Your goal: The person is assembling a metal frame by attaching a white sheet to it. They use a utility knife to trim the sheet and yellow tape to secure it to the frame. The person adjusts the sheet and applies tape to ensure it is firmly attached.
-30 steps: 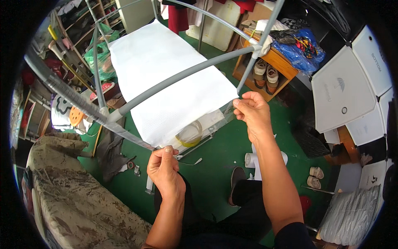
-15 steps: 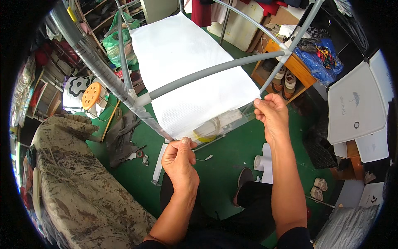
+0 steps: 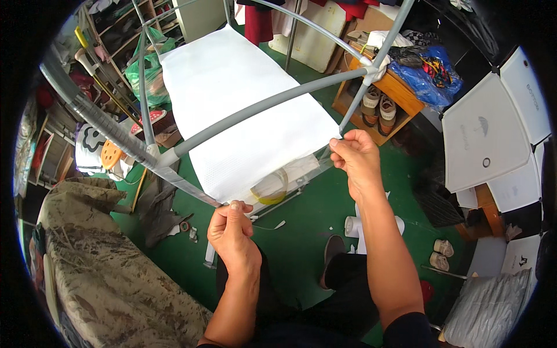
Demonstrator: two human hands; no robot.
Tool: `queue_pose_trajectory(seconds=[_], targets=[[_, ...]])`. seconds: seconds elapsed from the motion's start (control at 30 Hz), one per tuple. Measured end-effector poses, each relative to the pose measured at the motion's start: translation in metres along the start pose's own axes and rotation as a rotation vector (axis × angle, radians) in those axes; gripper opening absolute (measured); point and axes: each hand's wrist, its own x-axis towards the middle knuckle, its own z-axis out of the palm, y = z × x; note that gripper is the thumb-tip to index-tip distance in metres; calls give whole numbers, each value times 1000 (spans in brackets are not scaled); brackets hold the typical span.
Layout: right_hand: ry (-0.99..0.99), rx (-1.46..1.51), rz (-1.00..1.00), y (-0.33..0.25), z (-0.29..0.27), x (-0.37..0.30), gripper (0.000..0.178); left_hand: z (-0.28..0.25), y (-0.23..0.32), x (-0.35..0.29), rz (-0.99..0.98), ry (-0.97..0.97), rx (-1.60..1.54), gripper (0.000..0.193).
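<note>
A white dimpled sheet (image 3: 243,98) stretches away from me inside a frame of grey tubes (image 3: 267,105). A clear plastic strip (image 3: 310,171) runs along its near edge. My left hand (image 3: 237,235) pinches the strip at the near left corner, thumb on top, beside the foot of a tube. At the near right corner, my right hand (image 3: 358,165) grips the strip's other end between thumb and fingers, close to another tube. Through or below the clear plastic shows a yellow-rimmed ring (image 3: 271,197), perhaps a tape roll.
A camouflage cloth (image 3: 98,249) drapes over something at the left. Shoes (image 3: 380,110) fill a wooden shelf at the back right, with a blue bag (image 3: 426,81) on top. White panels (image 3: 484,139) stand at the right. A white roll (image 3: 352,226) lies on the green floor.
The view has shifted, so the frame, sheet and both hands appear further left. Both hands keep their pinch on the clear strip at the same corners.
</note>
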Motion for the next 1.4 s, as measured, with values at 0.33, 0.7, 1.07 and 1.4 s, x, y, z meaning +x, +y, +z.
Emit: queue_pose_trajectory(seconds=[0.33,0.7,1.07,1.4], targets=[[29,-13,21,0,1,0,29,0,-1,0,-6,-13,47,24],[34,-50,-1,6,4,3,28,-1,-4,1,3,17,5,17],[67,-100,6,5,8,3,28,-5,-5,1,-66,21,-15,15],[146,-261,-31,5,8,1,30,-2,-5,0,-41,34,15,23]])
